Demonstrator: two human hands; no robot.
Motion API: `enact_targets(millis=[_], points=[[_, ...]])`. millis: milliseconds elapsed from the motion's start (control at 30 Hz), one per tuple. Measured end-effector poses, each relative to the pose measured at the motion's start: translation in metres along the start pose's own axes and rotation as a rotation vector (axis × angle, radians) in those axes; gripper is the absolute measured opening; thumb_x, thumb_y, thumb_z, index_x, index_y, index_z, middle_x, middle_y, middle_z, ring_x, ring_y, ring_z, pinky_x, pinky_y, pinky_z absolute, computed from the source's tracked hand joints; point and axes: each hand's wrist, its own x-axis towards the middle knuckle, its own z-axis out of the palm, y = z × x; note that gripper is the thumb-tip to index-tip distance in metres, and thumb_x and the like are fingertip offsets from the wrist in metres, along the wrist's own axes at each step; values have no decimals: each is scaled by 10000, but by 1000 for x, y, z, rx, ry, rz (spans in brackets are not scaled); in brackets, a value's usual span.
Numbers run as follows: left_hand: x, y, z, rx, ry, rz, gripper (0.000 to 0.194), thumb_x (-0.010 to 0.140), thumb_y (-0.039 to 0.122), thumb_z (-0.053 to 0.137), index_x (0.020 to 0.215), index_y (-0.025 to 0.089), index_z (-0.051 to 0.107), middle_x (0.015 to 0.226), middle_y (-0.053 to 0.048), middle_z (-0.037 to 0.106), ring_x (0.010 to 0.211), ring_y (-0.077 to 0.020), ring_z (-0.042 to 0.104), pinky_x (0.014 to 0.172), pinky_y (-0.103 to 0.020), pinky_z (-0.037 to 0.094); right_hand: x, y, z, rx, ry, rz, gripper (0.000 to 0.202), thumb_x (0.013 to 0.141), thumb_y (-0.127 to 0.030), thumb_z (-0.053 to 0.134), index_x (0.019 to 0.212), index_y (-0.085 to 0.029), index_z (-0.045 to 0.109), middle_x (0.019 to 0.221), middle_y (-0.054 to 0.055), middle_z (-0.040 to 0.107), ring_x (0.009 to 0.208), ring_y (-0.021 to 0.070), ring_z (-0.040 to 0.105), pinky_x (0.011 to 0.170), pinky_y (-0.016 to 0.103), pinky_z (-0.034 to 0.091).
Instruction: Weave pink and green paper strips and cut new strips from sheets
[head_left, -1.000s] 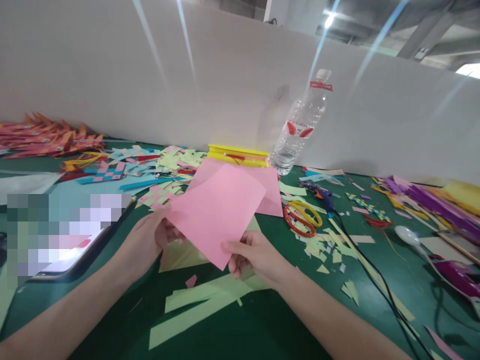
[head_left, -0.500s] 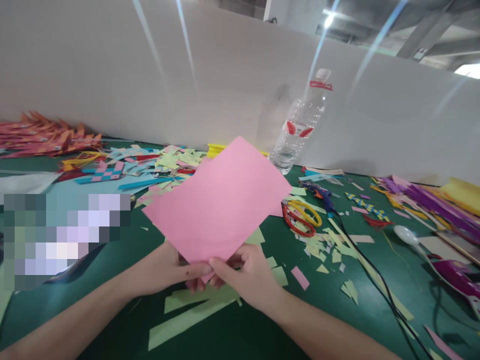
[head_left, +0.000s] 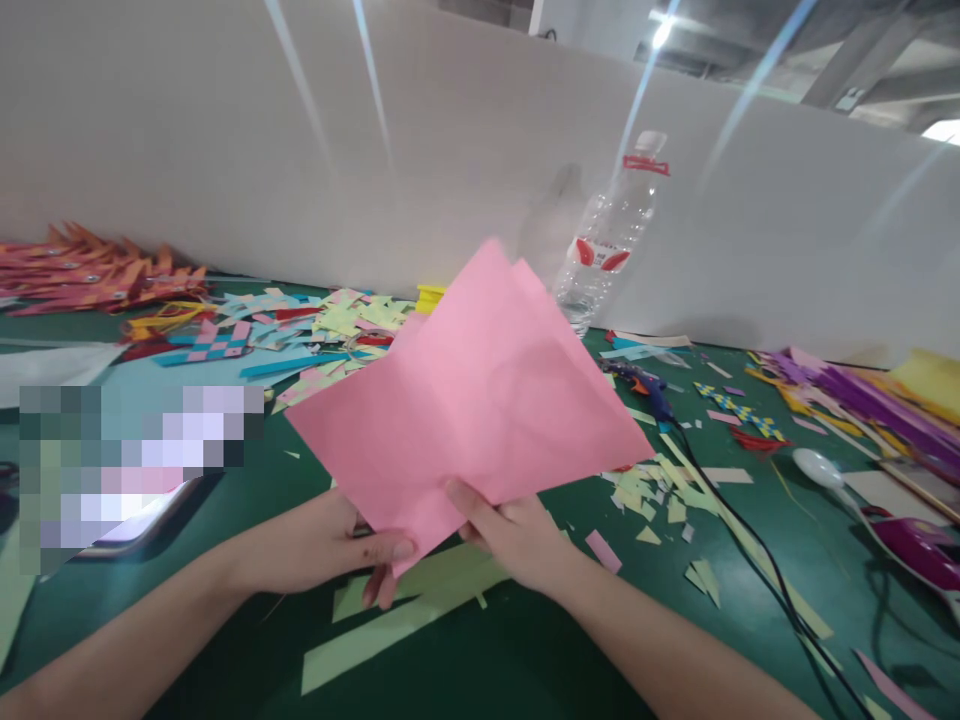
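Observation:
A sheet of pink paper [head_left: 457, 420] is held up above the green table, its far part showing two peaks and its right side spread out toward the scraps. My left hand [head_left: 352, 545] pinches the near corner, thumb on top and fingertips curled beneath. Along the lower right edge my right hand [head_left: 517, 530] grips the same paper, thumb on top; its other fingers are mostly hidden under the sheet. Light green paper strips [head_left: 405, 625] lie on the table below both hands.
A clear plastic bottle [head_left: 600, 250] leans against the white partition [head_left: 262, 150]. To the right lie a glue gun [head_left: 645, 390], its black cable [head_left: 739, 530] and a purple-and-white device [head_left: 911, 550]. Cut paper scraps [head_left: 352, 320] cover the back left; a blurred-out device [head_left: 157, 480] lies left.
The pink paper has opened out to the right, showing a second peak and covering the red and yellow scissors. My right hand has moved right and slightly up, apart from the left.

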Motion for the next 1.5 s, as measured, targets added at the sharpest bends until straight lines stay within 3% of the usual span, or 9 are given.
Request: enact_targets(millis=[200, 400, 633, 833, 1067, 1200, 1300, 1367, 1500], points=[[-2, 1, -7, -6, -4, -7, 356, 875, 462, 525, 687, 175, 619, 598, 0, 653, 555, -132, 610, 582, -215, 484, 21, 1, -29, 137, 240, -42, 451, 779, -626, 558, 708, -189, 475, 539, -70, 362, 448, 65, 321, 394, 214, 248], [-1, -1, -14, -28, 87, 12, 318, 891, 398, 509, 658, 193, 577, 595, 3, 645, 619, -159, 627, 641, -250, 484, 35, 4, -62, -83, 450, -90, 488, 847, -601, 455, 552, -224, 366, 408, -84, 276, 358, 63, 262, 365, 239, 184], [3, -11, -23, -61, 377, -24, 413, 868, 525, 488, 631, 187, 501, 572, 2, 621, 481, -124, 562, 489, -235, 389, 39, 15, -75, -272, 533, -107, 555, 854, -612, 413, 460, -229, 334, 374, -52, 320, 362, 82, 320, 389, 248, 245], [5, -20, -29, -90, 674, -35, 421, 821, 566, 521, 628, 193, 498, 533, 16, 541, 484, -137, 519, 462, -245, 398, 38, 15, -72, -486, 605, -146, 558, 759, -608, 556, 474, -227, 264, 420, -68, 286, 428, 80, 289, 438, 248, 215], [2, -11, -32, 207, 865, 5, 469, 812, 535, 506, 495, 192, 480, 481, 16, 497, 464, -123, 448, 498, -252, 372, 37, 16, -75, -735, 544, -154, 524, 920, -516, 331, 504, -210, 423, 461, -8, 515, 455, 125, 483, 481, 250, 305], [-3, -10, -33, 324, 1051, -23, 512, 852, 544, 428, 475, 200, 392, 429, 38, 364, 425, -111, 342, 457, -249, 295, 33, 17, -72, -941, 522, -143, 552, 923, -502, 331, 470, -212, 451, 426, 12, 489, 421, 147, 451, 473, 273, 244], [-4, -13, -31, 646, 1161, 95, 476, 872, 494, 393, 495, 205, 362, 438, 50, 287, 414, -106, 284, 436, -254, 234, 26, 15, -72, -1082, 565, -154, 507, 915, -497, 347, 516, -216, 484, 430, 15, 465, 416, 162, 417, 475, 284, 202], [-2, -17, -28, 876, 1107, 218, 445, 883, 428, 390, 501, 201, 373, 434, 48, 309, 415, -107, 307, 446, -250, 258, 21, 15, -78, -1150, 602, -188, 467, 925, -474, 330, 584, -215, 517, 478, 24, 499, 459, 178, 449, 490, 288, 239], [7, -25, -24, 1079, 861, 424, 310, 915, 328, 414, 698, 175, 575, 677, -23, 616, 648, -156, 556, 646, -280, 432, 13, 20, -108, -1230, 666, -267, 322, 911, -361, 361, 725, -197, 566, 698, 86, 618, 712, 231, 559, 684, 332, 404]])
